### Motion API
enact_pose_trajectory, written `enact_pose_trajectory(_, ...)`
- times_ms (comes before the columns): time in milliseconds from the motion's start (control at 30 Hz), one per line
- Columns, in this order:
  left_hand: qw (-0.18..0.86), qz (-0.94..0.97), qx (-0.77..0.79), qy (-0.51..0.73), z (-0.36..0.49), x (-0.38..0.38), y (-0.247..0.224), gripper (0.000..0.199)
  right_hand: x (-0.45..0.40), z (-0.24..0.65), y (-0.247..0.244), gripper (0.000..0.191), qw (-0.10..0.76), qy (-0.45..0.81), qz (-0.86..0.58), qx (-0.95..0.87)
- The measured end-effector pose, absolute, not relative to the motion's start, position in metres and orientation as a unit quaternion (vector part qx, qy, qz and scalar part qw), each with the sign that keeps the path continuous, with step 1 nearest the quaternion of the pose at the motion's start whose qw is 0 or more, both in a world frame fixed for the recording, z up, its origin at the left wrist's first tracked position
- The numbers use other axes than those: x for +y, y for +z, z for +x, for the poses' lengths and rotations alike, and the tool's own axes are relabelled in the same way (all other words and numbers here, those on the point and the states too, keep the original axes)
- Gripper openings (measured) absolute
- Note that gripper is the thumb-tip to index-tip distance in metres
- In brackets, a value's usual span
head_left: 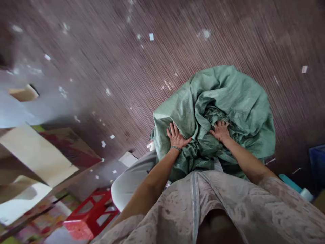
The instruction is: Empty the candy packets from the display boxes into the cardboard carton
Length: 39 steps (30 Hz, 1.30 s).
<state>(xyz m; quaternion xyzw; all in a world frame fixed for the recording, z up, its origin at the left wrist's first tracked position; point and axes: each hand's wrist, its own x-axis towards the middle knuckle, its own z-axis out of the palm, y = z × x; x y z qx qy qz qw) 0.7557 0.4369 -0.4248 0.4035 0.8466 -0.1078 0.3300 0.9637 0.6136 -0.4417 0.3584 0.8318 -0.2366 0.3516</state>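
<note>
A large green woven sack (238, 88) lies bunched and folded on the floor in front of my body. My left hand (176, 137) rests on its left part with the fingers spread, a thin bracelet at the wrist. Near the middle of the sack, my right hand (221, 131) presses on the crumpled cloth beside a frayed edge (215, 115) with loose threads. Its fingers are spread too, though the tips sink partly into the folds. What the sack holds, if anything, is hidden.
A red plastic stool (88, 213) stands at lower left, near open cardboard boxes (33, 152). Small paper scraps (151, 36) litter the ribbed brown floor (122, 67). At right are a turquoise and white tube-like object (291, 184) and a dark blue container (317, 162).
</note>
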Motion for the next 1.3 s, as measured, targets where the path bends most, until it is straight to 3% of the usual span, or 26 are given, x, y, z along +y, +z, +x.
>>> enact_pose_trajectory(267, 0.379, 0.379, 0.841, -0.079, 0.718, 0.426, -0.485, 0.121, 0.618, 0.951, -0.459, 0.064, 0.456, -0.195, 0.365, 0.788)
enact_pose_trajectory(400, 0.403, 0.379, 0.833, -0.030, 0.697, 0.429, -0.512, 0.126, 0.604, 0.942, -0.448, 0.061, 0.453, -0.153, 0.375, 0.794)
enact_pose_trajectory(500, 0.401, 0.389, 0.829, 0.000, 0.698, 0.432, -0.507, 0.131, 0.605, 0.948, -0.408, 0.063, 0.376, -0.134, 0.352, 0.846)
enact_pose_trajectory(600, 0.368, 0.421, 0.826, 0.076, 0.707, 0.425, -0.482, 0.131, 0.642, 0.956, -0.367, 0.073, 0.209, -0.111, 0.330, 0.914)
enact_pose_trajectory(667, 0.302, 0.432, 0.831, 0.177, 0.707, 0.418, -0.459, 0.127, 0.688, 0.952, -0.355, 0.083, 0.093, -0.067, 0.375, 0.920)
enact_pose_trajectory(733, 0.193, 0.410, 0.849, 0.271, 0.699, 0.422, -0.434, 0.126, 0.739, 0.937, -0.364, 0.090, 0.039, -0.029, 0.455, 0.889)
enact_pose_trajectory(833, 0.106, 0.390, 0.869, 0.286, 0.682, 0.465, -0.404, 0.124, 0.785, 0.906, -0.405, 0.088, 0.101, -0.062, 0.527, 0.842)
enact_pose_trajectory(933, 0.203, 0.425, 0.857, 0.207, 0.677, 0.533, -0.402, 0.103, 0.771, 0.888, -0.445, 0.083, 0.188, -0.126, 0.528, 0.818)
enact_pose_trajectory(1033, 0.273, 0.407, 0.857, 0.158, 0.687, 0.578, -0.424, 0.102, 0.731, 0.888, -0.461, 0.084, 0.186, -0.167, 0.485, 0.838)
enact_pose_trajectory(1167, 0.292, 0.370, 0.871, 0.142, 0.694, 0.586, -0.458, 0.104, 0.711, 0.890, -0.476, 0.092, 0.160, -0.211, 0.453, 0.851)
enact_pose_trajectory(1300, 0.301, 0.330, 0.887, 0.117, 0.687, 0.585, -0.489, 0.106, 0.720, 0.882, -0.509, 0.095, 0.195, -0.231, 0.460, 0.835)
